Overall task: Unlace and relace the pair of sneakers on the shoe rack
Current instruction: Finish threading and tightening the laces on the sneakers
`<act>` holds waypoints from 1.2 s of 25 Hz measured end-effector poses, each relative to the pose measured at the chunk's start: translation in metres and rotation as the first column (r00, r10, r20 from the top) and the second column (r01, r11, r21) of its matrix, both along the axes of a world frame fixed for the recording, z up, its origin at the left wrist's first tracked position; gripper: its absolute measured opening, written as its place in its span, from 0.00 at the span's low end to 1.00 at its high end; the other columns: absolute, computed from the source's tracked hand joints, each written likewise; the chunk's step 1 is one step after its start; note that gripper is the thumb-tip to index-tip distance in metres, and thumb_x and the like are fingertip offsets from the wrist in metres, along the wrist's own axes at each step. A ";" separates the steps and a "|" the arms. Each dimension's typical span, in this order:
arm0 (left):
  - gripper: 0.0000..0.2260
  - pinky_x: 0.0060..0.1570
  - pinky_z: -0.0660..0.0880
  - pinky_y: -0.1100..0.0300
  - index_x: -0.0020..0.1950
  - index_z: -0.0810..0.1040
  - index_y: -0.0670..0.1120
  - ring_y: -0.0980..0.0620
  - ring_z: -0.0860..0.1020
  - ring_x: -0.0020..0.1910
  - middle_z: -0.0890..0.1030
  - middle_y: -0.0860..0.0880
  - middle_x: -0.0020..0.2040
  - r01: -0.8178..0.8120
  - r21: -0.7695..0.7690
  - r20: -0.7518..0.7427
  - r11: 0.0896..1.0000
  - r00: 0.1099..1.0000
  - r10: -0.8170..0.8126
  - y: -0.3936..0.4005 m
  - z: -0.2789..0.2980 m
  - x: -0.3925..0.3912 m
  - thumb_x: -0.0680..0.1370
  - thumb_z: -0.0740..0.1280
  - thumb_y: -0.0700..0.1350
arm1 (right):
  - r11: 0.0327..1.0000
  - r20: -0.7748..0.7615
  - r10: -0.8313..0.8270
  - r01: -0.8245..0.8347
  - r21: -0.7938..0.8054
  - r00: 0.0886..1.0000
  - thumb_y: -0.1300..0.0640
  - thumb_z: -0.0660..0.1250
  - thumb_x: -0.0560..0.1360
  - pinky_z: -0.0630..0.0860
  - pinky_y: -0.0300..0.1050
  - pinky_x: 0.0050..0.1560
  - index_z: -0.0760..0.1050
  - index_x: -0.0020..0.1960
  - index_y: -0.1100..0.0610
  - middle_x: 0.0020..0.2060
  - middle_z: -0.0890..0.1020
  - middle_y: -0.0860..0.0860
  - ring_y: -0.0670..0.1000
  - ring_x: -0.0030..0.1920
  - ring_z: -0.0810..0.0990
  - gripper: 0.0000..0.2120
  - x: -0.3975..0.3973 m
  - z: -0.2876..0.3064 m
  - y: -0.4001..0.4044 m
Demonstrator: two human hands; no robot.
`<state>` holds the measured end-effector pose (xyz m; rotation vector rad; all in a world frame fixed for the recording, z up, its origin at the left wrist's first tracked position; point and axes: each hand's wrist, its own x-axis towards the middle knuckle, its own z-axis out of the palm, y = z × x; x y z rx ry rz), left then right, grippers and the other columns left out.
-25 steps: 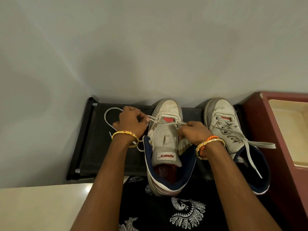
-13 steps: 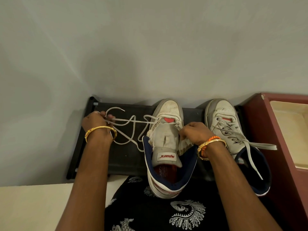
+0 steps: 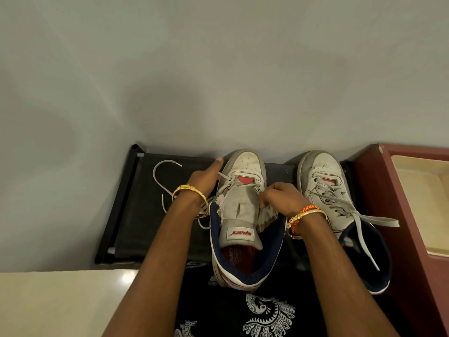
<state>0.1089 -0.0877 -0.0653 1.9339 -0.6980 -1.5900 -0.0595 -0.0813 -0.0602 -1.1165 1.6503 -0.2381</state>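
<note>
Shoe rack: set low and black against the wall.
Left sneaker: stood on the rack, mostly unlaced, tongue exposed.
Lace: trailed loose over the rack's left part.
Left hand: laid at the sneaker's left eyelets; whether the lace is pinched by the fingers cannot be told.
Right hand: curled fingers gripped on the sneaker's right flap.
Right sneaker: kept laced, just beside.
</note>
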 end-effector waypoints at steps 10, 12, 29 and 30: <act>0.12 0.26 0.63 0.65 0.50 0.81 0.43 0.61 0.64 0.21 0.68 0.57 0.22 0.318 -0.501 -0.021 0.805 0.925 -0.378 0.010 0.028 -0.012 0.81 0.59 0.46 | 0.700 0.089 0.339 -0.188 -0.689 0.937 0.72 0.64 0.71 0.57 0.36 0.72 0.65 0.68 0.48 0.71 0.65 0.47 0.46 0.74 0.57 0.30 0.007 -0.002 -0.007; 0.13 0.28 0.63 0.64 0.47 0.80 0.38 0.61 0.65 0.20 0.70 0.58 0.20 0.327 -0.523 -0.016 0.787 0.920 -0.393 0.010 0.029 -0.011 0.80 0.60 0.44 | 0.700 0.147 0.414 -0.212 -0.682 0.898 0.70 0.65 0.73 0.71 0.41 0.64 0.72 0.61 0.51 0.60 0.77 0.50 0.49 0.65 0.73 0.22 0.012 -0.004 -0.007; 0.20 0.54 0.75 0.62 0.66 0.69 0.45 0.55 0.74 0.56 0.72 0.47 0.61 -0.362 -0.694 0.165 0.622 0.760 0.628 0.004 0.001 0.029 0.75 0.68 0.39 | 0.730 0.440 -0.149 0.398 -0.555 0.886 0.68 0.64 0.76 0.75 0.32 0.33 0.78 0.48 0.57 0.35 0.83 0.47 0.40 0.34 0.79 0.08 -0.017 0.001 -0.018; 0.17 0.52 0.74 0.67 0.64 0.73 0.46 0.58 0.75 0.53 0.76 0.50 0.57 -0.156 -0.734 0.184 0.661 0.892 0.414 0.006 0.003 0.018 0.76 0.68 0.41 | 0.775 0.471 -0.032 0.319 -0.546 0.882 0.70 0.65 0.75 0.74 0.31 0.32 0.77 0.47 0.58 0.33 0.84 0.46 0.39 0.34 0.80 0.08 -0.010 0.005 -0.015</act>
